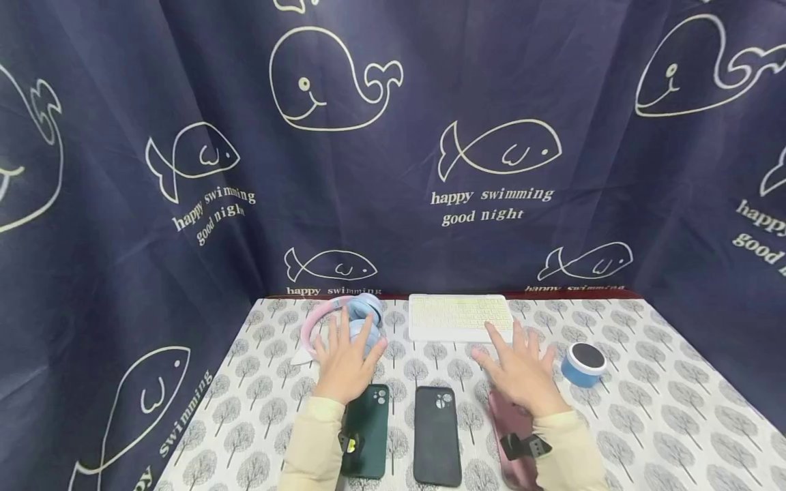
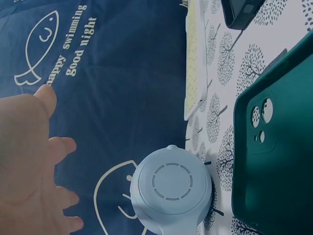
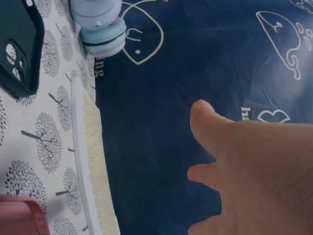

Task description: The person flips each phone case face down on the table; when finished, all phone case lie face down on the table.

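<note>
My left hand [image 1: 345,363] is spread over the table, overlapping the pink and blue headphones [image 1: 316,320] in the head view; it holds nothing. Below it lies a dark green phone case [image 1: 372,436], with camera cutouts showing in the left wrist view. Fingers apart and holding nothing, my right hand [image 1: 520,372] hovers between the white keyboard [image 1: 457,317] and a pink phone case [image 1: 514,426], which its wrist partly hides. A black phone case [image 1: 437,436] lies between the two arms. In the left wrist view, a light blue ear cup [image 2: 171,188] shows beyond the fingers.
A blue and white cylinder with a dark top [image 1: 584,365] stands right of the right hand. The tree-print tablecloth [image 1: 638,382] covers the table. A navy curtain [image 1: 393,170] with fish and whale drawings hangs behind and at both sides.
</note>
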The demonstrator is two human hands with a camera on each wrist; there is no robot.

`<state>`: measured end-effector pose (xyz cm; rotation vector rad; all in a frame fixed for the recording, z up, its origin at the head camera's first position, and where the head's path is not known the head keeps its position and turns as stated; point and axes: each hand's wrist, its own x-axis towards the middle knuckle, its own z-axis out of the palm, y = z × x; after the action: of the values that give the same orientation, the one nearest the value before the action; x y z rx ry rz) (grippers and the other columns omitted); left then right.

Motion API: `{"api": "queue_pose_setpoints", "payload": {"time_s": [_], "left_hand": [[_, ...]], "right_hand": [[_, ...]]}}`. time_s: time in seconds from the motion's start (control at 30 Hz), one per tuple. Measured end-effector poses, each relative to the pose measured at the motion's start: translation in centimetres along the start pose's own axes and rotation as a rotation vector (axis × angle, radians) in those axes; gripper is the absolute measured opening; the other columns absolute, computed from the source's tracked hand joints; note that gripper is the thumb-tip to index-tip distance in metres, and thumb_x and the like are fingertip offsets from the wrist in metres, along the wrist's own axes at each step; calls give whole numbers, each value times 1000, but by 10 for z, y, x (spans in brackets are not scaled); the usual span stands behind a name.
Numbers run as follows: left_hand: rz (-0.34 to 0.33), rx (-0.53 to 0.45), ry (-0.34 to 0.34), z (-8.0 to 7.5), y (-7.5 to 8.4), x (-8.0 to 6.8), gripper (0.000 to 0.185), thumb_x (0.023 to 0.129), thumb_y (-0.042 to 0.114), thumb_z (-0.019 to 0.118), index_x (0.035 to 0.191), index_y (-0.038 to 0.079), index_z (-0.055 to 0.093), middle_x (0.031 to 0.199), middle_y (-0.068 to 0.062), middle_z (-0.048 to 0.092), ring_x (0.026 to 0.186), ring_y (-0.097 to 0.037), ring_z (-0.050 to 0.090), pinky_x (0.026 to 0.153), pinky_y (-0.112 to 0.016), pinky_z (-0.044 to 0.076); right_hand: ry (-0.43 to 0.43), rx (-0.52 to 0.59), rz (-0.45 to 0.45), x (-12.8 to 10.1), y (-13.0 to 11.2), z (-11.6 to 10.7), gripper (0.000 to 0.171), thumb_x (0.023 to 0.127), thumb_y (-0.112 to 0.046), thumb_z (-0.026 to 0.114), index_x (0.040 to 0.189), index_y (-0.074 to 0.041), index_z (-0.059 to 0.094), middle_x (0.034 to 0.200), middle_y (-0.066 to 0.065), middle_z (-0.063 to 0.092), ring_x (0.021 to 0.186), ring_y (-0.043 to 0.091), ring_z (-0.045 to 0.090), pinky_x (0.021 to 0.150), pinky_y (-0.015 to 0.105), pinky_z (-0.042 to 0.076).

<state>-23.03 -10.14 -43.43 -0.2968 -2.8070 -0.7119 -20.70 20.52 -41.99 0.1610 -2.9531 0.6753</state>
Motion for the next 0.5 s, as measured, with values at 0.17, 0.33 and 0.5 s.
{"api": "queue_pose_setpoints", "payload": {"time_s": [0.17,0.33,0.5], "left_hand": [[-9,10,-3,0,0,0,66,101,61,34,156,25,33,165,-15,0,149,-40,-6,110,-69,-4],[-10,11,-2,0,0,-2,65,101,60,37,156,24,34,165,-17,2,149,-43,-2,110,-70,-3],[7,10,0,1,-1,-2,66,101,61,36,156,25,32,165,-17,2,149,-42,-1,110,-70,0]], "right_hand": [[9,12,-17,0,-6,0,79,98,-66,37,156,-12,30,156,38,3,141,60,-3,100,77,-12],[4,-7,-23,-1,-11,1,77,99,-64,37,156,-13,31,156,38,7,141,60,-1,101,77,-10],[-1,-5,-23,-3,-13,0,74,99,-61,40,156,-13,31,155,38,8,140,62,-1,102,76,-10]]}}
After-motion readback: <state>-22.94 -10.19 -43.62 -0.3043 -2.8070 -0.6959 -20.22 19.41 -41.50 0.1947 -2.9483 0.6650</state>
